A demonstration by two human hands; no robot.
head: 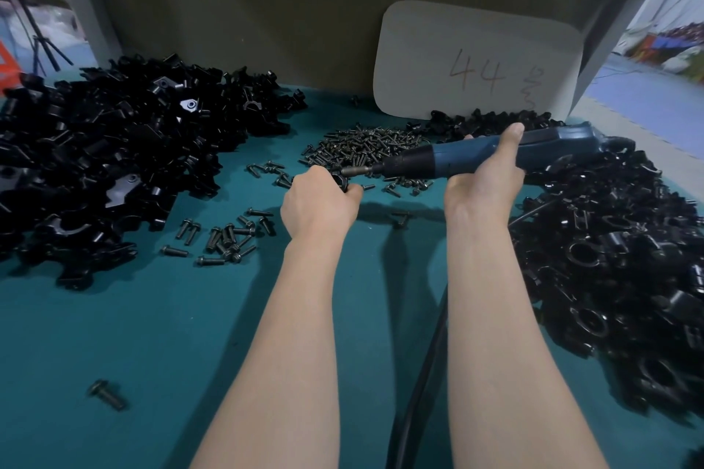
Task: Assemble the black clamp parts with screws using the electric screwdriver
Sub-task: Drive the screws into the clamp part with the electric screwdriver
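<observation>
Both busy: left grip (318,202) clenched round a black clamp part (338,179), right grip (484,179) grasping the electric screwdriver (426,160).

Teal tabletop (114,335); brown board wall (266,11) behind

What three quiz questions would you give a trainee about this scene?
1. True or false: the right hand holds the screwdriver.
2. Which number is written on the card? A) 14 B) 44 C) 77
3. Fill in: the screwdriver's bit points at the clamp part held by the ___ hand.
Key: 1 true; 2 B; 3 left hand.
</observation>
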